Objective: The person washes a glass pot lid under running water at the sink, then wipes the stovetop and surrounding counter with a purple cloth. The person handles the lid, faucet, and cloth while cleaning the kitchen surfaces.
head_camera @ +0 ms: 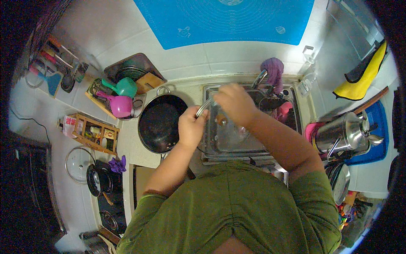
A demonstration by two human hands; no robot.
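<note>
My left hand [192, 127] is closed around one end of a slim, shiny metal item [204, 108], perhaps cutlery; blur hides its exact kind. At the item's other end is my right hand [234, 103], blurred, with its fingers curled around it. Both hands are above the left rim of a stainless steel sink [228, 149]. A black wok [163, 123] with metal loop handles stands on the counter, just left of my left hand. Beyond my right hand, a purple cloth [275, 70] hangs over the faucet [260, 78]. Something pink [283, 111] lies in the sink's right part.
Pink [121, 106] and green [127, 87] dippers sit behind the wok, near a wooden rack [95, 131]. A black stove [109, 206] is at left. A steel pot [336, 131] stands right of the sink. A blue mat [234, 25] covers part of the back wall.
</note>
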